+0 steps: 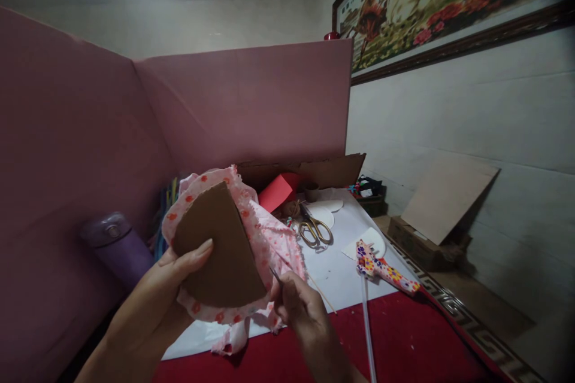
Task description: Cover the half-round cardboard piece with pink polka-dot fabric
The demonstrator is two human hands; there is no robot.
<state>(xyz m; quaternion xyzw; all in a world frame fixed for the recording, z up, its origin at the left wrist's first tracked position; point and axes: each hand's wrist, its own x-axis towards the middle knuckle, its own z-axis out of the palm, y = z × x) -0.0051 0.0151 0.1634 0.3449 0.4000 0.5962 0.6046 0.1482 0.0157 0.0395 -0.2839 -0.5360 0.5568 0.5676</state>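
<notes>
My left hand (166, 287) holds up a brown cardboard wedge (220, 245), thumb pressed on its face. Pink fabric with red flowers (265, 239) is wrapped round the wedge's edges and hangs below it. My right hand (299, 305) is closed in a pinch at the wedge's lower right corner, gripping a thin needle (275, 275) that points into the fabric. Both hands hover above a white sheet (327, 269) on a red cloth (404, 335).
Gold-handled scissors (314, 228) lie on the white sheet beside white paper pieces (368, 242). A flower-patterned glue gun (381, 266) rests at the sheet's edge. A purple bottle (114, 242) stands left. A pink partition (242, 102), a red paper piece (276, 191) and cardboard (314, 170) are behind.
</notes>
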